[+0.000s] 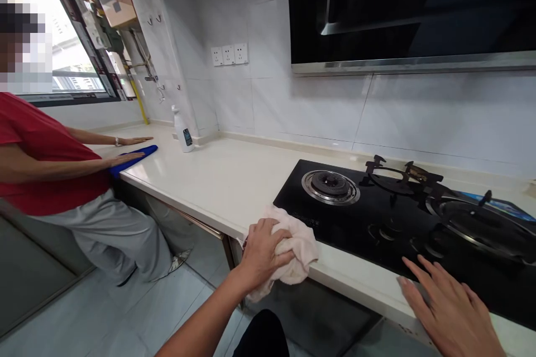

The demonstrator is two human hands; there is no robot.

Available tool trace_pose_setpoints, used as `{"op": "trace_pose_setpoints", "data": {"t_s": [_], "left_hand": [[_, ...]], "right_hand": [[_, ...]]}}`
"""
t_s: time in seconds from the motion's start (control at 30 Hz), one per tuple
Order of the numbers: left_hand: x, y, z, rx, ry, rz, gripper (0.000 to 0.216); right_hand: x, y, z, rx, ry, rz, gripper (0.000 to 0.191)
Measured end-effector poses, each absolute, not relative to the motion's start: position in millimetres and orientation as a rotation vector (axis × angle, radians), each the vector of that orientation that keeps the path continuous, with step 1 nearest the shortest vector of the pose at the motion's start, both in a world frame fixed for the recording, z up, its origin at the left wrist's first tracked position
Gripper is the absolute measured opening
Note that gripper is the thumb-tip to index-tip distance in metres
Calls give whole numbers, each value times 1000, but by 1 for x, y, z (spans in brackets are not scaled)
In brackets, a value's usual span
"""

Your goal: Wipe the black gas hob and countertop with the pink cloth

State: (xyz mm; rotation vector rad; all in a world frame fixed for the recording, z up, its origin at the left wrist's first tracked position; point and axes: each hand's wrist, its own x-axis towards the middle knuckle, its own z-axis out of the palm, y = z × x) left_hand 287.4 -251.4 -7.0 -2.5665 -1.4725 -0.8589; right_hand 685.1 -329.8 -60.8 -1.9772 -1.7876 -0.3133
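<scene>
My left hand (264,248) is wrapped round a crumpled pale pink cloth (295,245), pressing it on the counter's front edge beside the cooktop's near left corner. Part of the cloth hangs over the edge. My right hand (450,304) rests with fingers spread at the front of the black gas cooktop (288,195), close to its knobs (387,231), and holds nothing. On the cooktop, the left burner (330,184) is bare. A black pan support (393,175) sits towards the back, over or beside the right burner (481,223).
At the left, a person in a red top (50,150) presses a blue cloth (134,160) on the white counter (209,178). A white spray bottle (183,131) stands near the wall corner. A black range hood (402,17) overhangs the cooktop. Wall sockets (229,54) are behind.
</scene>
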Motion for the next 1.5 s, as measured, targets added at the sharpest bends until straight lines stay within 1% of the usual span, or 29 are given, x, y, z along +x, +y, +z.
{"op": "trace_pose_setpoints", "data": {"t_s": [0.07,0.17,0.3,0.4,0.47,0.53,0.63,0.7,0.8,0.87,0.93,1.03,1.17,1.23,1.27,1.4,1.5], "left_hand": [[300,-248,10,-2609,-1531,-763,19],[321,-236,27,-2617,-1527,-619,18],[356,-218,33,-2588,-1506,-551,27],[387,-212,29,-2647,-1461,-618,34],[399,-211,27,-2773,-1374,-686,45],[399,-212,25,-2931,-1271,-715,55],[370,-211,23,-3082,-1199,-722,55],[338,-211,23,-3147,-1174,-822,57],[296,-207,24,-3160,-1297,-1182,51],[286,-201,25,-2960,-1521,-1494,43],[290,-194,22,-2722,-1651,-1701,39],[308,-184,15,-2689,-1593,-1751,31],[314,-180,9,-2675,-1608,-1807,32],[307,-182,10,-2675,-1656,-1777,35],[304,-183,12,-2708,-1663,-1701,36],[302,-189,21,-2889,-1530,-1162,35],[312,-193,21,-2834,-1503,-981,36]], "right_hand": [[681,-330,-57,-1966,-1764,-286,69],[680,-328,-51,-1936,-1693,-244,68],[662,-316,-26,-1761,-1558,-146,59],[617,-299,4,-1492,-1553,-85,54],[578,-285,17,-1351,-1650,1,53],[542,-272,18,-1303,-1769,48,53],[511,-258,-1,-1389,-1932,-58,57],[505,-255,-17,-1453,-1979,-152,59],[501,-255,-29,-1531,-1971,-203,62],[491,-252,-24,-1604,-1966,-220,60],[475,-246,-12,-1615,-2024,-206,58],[456,-236,6,-1501,-2189,-123,59],[472,-234,15,-1419,-2276,-90,45],[497,-239,13,-1467,-2253,-85,43],[511,-243,11,-1508,-2234,-81,44],[581,-258,-1,-1670,-2150,-69,49],[634,-274,-10,-1723,-2107,-36,52]]}}
